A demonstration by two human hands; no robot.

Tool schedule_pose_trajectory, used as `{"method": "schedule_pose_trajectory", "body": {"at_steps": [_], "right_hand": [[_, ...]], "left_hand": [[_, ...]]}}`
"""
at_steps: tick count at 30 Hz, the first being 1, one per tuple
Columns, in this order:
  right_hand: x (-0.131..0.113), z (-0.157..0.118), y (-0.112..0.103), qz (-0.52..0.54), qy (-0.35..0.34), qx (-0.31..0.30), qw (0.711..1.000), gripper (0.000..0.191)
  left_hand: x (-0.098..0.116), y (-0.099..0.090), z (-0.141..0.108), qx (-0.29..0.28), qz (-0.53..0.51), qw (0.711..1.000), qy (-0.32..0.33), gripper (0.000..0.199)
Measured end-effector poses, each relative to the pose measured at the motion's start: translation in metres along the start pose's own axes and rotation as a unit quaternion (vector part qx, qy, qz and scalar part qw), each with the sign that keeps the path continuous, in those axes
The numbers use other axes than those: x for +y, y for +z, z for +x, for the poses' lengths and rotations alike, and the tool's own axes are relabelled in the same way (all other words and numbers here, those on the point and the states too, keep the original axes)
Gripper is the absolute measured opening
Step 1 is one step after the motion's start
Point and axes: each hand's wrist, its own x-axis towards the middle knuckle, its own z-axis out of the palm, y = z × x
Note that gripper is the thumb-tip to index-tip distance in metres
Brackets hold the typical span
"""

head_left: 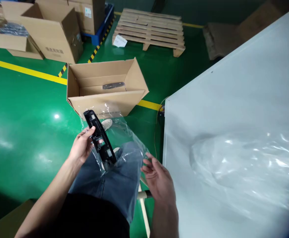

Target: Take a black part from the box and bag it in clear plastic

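Observation:
My left hand (82, 144) is closed around a long black plastic part (100, 137) with cut-outs, its thumb on top. The part is tilted above my legs, with a clear plastic bag (128, 135) around or beneath it; exactly how far it sits inside is hard to make out. At the right end of the bag, my right hand (158, 177) has its fingers curled and pinches the film's edge. Beyond the hands stands an open cardboard box (107, 103), in which a wrapped dark part (113, 85) lies.
To the right is a white tabletop (184, 112) with a pile of clear plastic bags (248, 162). Further off are a wooden pallet (151, 28), another open carton (51, 36), and a smaller box (9, 41) of wrapped items. Yellow lines (22, 70) mark the green floor.

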Motion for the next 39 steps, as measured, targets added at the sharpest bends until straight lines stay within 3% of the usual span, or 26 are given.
{"method": "schedule_pose_trajectory", "body": {"at_steps": [2,5,8,11,15,19,24,27,29,31,33,34,36,39], "right_hand": [[0.007,-0.002,0.002,0.004,-0.013,0.038,0.999,0.062],[0.025,-0.010,0.026,-0.025,0.005,-0.006,1.000,0.076],[0.045,-0.017,0.056,-0.061,0.061,-0.041,0.995,0.063],[0.051,-0.020,0.066,-0.068,0.076,-0.056,0.993,0.051],[0.031,-0.019,0.053,-0.095,0.050,-0.112,0.988,0.056],[0.018,-0.015,0.042,-0.095,0.035,-0.111,0.989,0.067],[0.041,-0.013,0.034,-0.064,0.044,-0.133,0.988,0.068],[0.057,-0.012,0.022,-0.097,0.068,-0.149,0.982,0.077],[0.057,-0.010,0.012,-0.153,0.081,-0.105,0.979,0.085],[0.045,-0.006,0.004,-0.215,0.029,0.014,0.976,0.085],[0.021,-0.002,0.006,-0.270,-0.103,0.127,0.949,0.073],[0.005,-0.001,0.012,-0.299,-0.190,0.147,0.924,0.062],[-0.032,0.002,0.032,-0.366,-0.367,0.108,0.848,0.039],[-0.091,0.005,0.070,-0.462,-0.565,-0.018,0.683,0.031]], "left_hand": [[0.002,-0.003,0.001,0.007,-0.010,1.000,0.014,0.032],[-0.002,-0.004,-0.002,0.008,-0.012,1.000,0.028,0.037],[-0.010,-0.003,-0.007,0.010,0.007,1.000,0.025,0.041],[-0.013,-0.006,-0.009,0.021,0.023,0.999,0.038,0.040],[-0.012,-0.013,-0.003,0.023,0.006,1.000,-0.006,0.034],[-0.018,-0.010,0.004,0.030,-0.025,0.998,-0.043,0.029],[-0.028,0.000,0.004,-0.002,-0.038,0.999,-0.029,0.036],[-0.026,-0.001,0.003,0.004,-0.024,0.999,-0.033,0.047],[-0.022,-0.001,0.002,0.015,0.006,1.000,-0.023,0.056],[-0.016,-0.001,-0.002,0.006,0.050,0.999,-0.005,0.063],[-0.010,0.002,-0.007,-0.033,0.106,0.994,0.009,0.068],[-0.007,0.004,-0.011,-0.061,0.138,0.988,0.014,0.070],[0.000,0.009,-0.019,-0.124,0.213,0.969,0.022,0.072],[0.012,0.019,-0.031,-0.214,0.345,0.912,0.067,0.066]]}}
